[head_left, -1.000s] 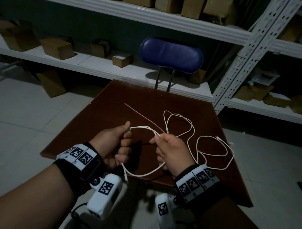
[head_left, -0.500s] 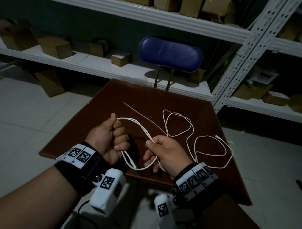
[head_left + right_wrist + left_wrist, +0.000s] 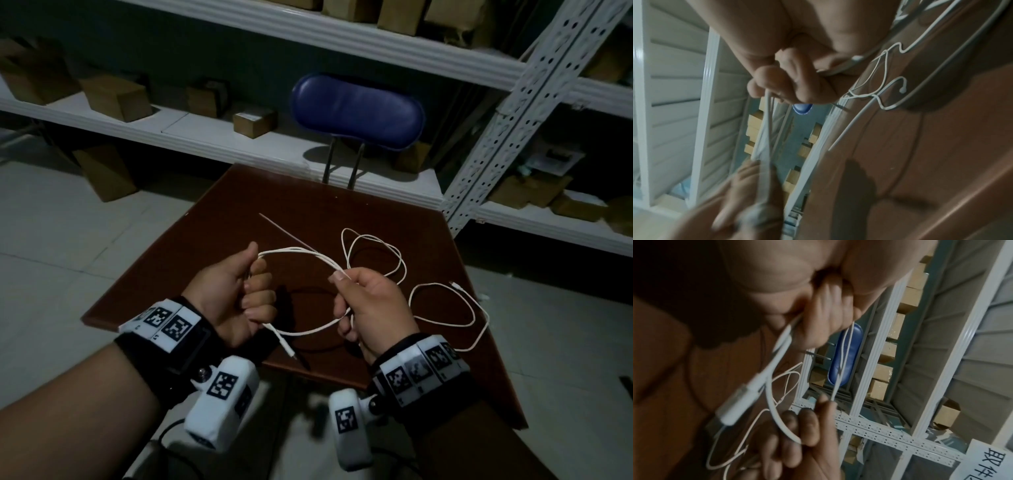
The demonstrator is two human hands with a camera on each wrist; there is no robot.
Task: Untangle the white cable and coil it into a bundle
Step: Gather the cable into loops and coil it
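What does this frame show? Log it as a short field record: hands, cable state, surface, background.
left hand: grips the started loop of the white cable, plug end hanging below the fist
right hand: pinches the same loop strands
cable state: one loop held between the hands; the rest lies in loose loops on the table, far connector free
surface: brown table
background: blue chair back, white shelves with cardboard boxes

We see our left hand (image 3: 236, 294) and right hand (image 3: 370, 308) side by side above the near edge of the table (image 3: 219, 240), with the cable (image 3: 298, 255) strung between them. To the right, more cable lies in loops on the table. Behind the table stands a chair (image 3: 356, 109), and behind that, shelves (image 3: 205, 133) with boxes (image 3: 114, 97) on them.
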